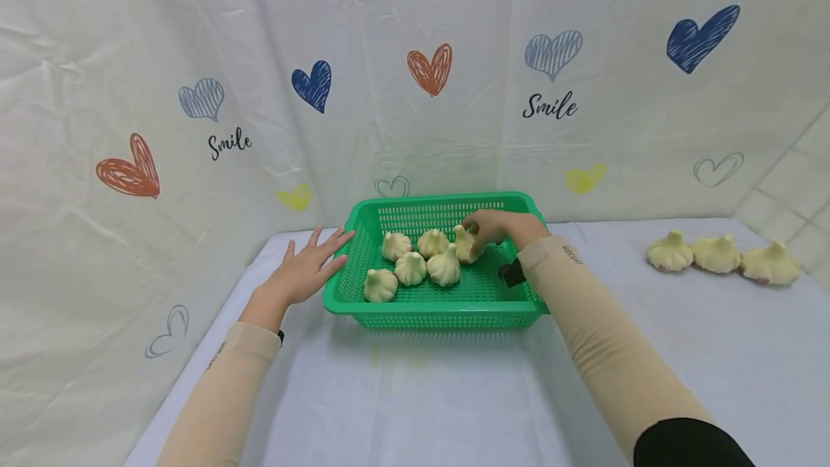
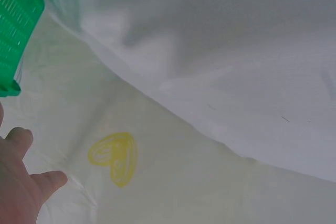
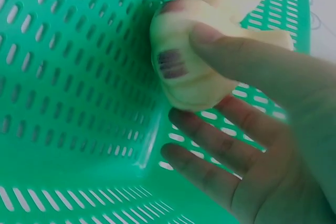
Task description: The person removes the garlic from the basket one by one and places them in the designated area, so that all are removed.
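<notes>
A green plastic basket [image 1: 431,306] stands on the table with several garlic bulbs [image 1: 411,269] in its left and middle part. My right hand [image 1: 498,228] reaches inside and holds one garlic bulb [image 1: 464,243] by thumb and fingers, beside the other bulbs. In the right wrist view the thumb lies on this pale bulb [image 3: 184,66], which has purple marks, and some fingers spread below it. My left hand [image 1: 301,272] has its fingers spread, with the fingertips at the basket's left rim. Only part of the left hand [image 2: 21,182] shows in the left wrist view.
Three more garlic bulbs [image 1: 716,254] sit in a row at the right of the table. A white cloth [image 1: 415,395] covers the table. Behind the basket hangs a pale sheet [image 1: 480,135] printed with hearts and words.
</notes>
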### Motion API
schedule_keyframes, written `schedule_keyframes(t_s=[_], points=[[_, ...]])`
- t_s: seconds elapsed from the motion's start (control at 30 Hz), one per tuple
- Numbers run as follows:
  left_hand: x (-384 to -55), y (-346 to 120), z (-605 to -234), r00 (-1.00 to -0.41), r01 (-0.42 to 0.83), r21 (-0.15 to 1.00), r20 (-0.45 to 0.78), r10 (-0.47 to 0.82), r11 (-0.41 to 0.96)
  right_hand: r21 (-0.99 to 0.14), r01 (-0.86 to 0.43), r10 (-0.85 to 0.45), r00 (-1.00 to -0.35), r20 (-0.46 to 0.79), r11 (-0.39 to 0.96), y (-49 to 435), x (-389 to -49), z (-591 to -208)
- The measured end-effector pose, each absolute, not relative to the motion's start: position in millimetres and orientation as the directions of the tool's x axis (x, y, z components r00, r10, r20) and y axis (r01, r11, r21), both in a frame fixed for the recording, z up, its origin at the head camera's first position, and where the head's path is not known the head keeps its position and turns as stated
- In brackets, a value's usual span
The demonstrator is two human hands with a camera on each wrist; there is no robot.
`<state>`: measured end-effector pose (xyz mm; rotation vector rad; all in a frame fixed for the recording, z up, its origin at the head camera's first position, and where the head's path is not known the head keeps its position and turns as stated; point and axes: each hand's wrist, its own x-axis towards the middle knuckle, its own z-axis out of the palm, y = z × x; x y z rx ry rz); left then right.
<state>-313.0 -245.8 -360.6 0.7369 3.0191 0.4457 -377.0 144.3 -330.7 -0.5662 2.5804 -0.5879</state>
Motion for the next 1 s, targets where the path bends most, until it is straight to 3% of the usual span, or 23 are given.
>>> schedule_keyframes(t_s=[0.23, 1.0], points=[[-311.8, -246.0, -360.2, -0.892, 0.448, 0.267, 0.066, 0.447, 0.853, -0.535, -0.305, -0.498, -0.827, -0.262, 0.788, 150.8, -371.0, -323.3], [-311.4, -244.9, -360.0, -0.883, 0.465, 0.281, 0.084, 0.461, 0.840, -0.523, -0.435, -0.548, -0.833, -0.076, 0.733, 172.5, -336.9, -293.2]])
